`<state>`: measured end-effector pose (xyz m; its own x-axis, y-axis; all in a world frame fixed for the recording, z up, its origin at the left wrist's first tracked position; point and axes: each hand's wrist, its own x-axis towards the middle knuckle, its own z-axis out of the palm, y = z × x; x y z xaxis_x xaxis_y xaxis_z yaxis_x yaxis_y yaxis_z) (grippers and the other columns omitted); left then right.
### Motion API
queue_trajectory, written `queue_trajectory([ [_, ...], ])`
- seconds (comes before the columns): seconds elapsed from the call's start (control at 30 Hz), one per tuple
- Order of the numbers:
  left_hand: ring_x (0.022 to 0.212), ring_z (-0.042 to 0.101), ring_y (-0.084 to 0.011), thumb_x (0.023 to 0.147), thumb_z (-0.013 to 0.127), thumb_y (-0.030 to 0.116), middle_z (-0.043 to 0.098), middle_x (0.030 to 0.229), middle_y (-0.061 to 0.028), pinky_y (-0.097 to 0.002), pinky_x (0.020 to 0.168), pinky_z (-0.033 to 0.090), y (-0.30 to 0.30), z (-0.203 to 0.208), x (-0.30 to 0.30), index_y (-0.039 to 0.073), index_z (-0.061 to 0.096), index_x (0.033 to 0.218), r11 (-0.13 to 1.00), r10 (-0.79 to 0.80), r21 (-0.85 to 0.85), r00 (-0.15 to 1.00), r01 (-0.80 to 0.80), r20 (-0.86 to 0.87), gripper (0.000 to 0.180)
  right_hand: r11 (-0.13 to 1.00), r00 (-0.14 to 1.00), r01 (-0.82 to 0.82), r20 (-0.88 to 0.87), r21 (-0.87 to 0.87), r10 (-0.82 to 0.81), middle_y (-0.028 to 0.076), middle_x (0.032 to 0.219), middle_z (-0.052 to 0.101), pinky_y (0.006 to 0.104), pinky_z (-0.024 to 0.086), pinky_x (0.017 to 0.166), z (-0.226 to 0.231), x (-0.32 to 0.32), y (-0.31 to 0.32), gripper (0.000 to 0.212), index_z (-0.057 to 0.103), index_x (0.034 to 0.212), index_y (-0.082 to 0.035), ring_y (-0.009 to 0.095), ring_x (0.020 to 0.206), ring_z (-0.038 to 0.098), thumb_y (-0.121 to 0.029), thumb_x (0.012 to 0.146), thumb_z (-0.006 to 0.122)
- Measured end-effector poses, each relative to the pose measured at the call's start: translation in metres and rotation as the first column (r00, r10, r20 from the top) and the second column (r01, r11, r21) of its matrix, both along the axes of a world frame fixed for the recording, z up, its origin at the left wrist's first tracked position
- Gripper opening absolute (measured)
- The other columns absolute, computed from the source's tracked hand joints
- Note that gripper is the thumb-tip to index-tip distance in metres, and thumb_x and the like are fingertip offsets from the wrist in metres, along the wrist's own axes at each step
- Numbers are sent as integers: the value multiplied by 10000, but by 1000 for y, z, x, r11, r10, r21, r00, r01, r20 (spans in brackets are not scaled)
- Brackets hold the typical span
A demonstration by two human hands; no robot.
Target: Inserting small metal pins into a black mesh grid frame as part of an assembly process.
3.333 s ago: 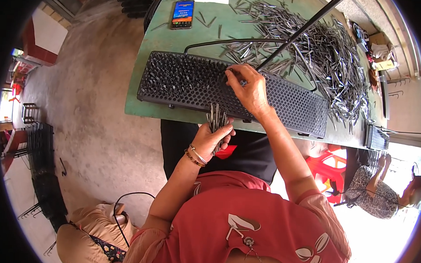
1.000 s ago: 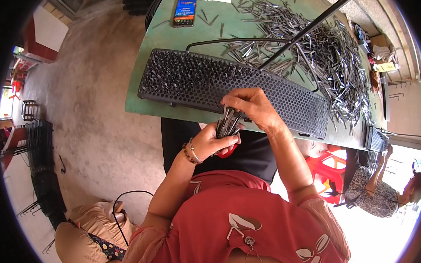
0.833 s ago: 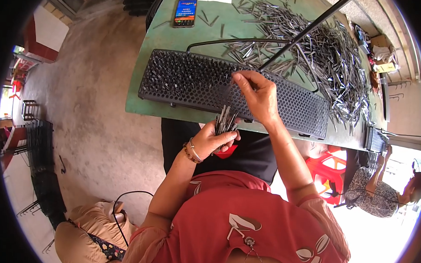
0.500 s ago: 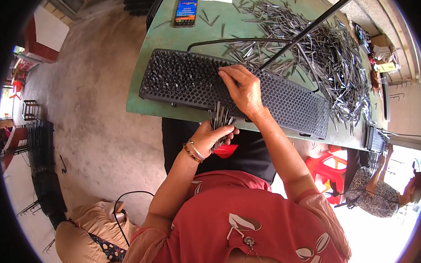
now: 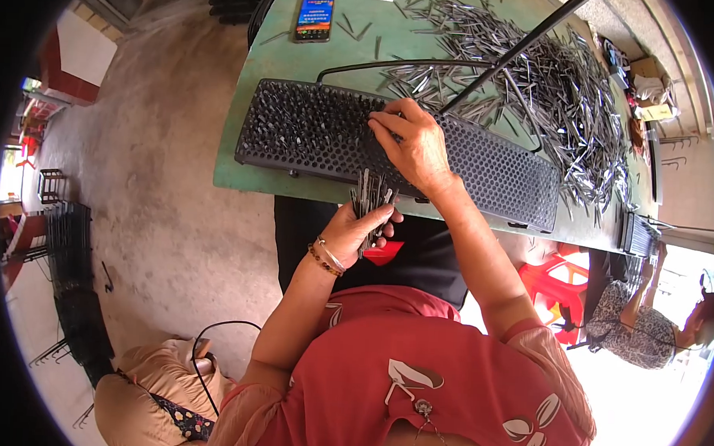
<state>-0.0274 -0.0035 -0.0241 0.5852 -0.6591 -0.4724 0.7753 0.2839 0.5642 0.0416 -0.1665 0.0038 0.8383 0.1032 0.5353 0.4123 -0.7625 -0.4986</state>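
Note:
A bundle of thin dark strips (image 5: 367, 190) stands up out of my left hand (image 5: 365, 227), which is wrapped round it just below the near edge of a long black perforated panel (image 5: 485, 166). Many short dark strips (image 5: 297, 123) stick up from the holes in the panel's left half; its right half shows bare holes. My right hand (image 5: 413, 140) is over the middle of the panel, beside the filled holes. Its thumb and forefinger are pinched together at the surface, and whatever lies between them is too small to make out.
The panel lies on a green table (image 5: 284, 63) with a thin black rod frame (image 5: 402, 66) attached. A large heap of loose strips (image 5: 550, 96) covers the right side. A phone (image 5: 314, 19) lies at the far left. Another person (image 5: 640, 323) works at the right, near a red stool (image 5: 555, 281).
The right hand has shifted very slightly, its knuckles a little higher and more bent. My left hand has tilted the bundle of strips slightly. The panel stays where it was.

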Motion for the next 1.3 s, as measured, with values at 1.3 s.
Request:
queue_trajectory([
  [1.3,647,545,-70,892,605,179,616,817,-37,-213,520,440,-8,-5,-1,27,599,1034,998,59,3,992,-60,109,208,799,865,265,-499,539,50,-2,658,616,203,421,519,24,-17,-17,235,681,922,21,40,582,511,-201,843,682],
])
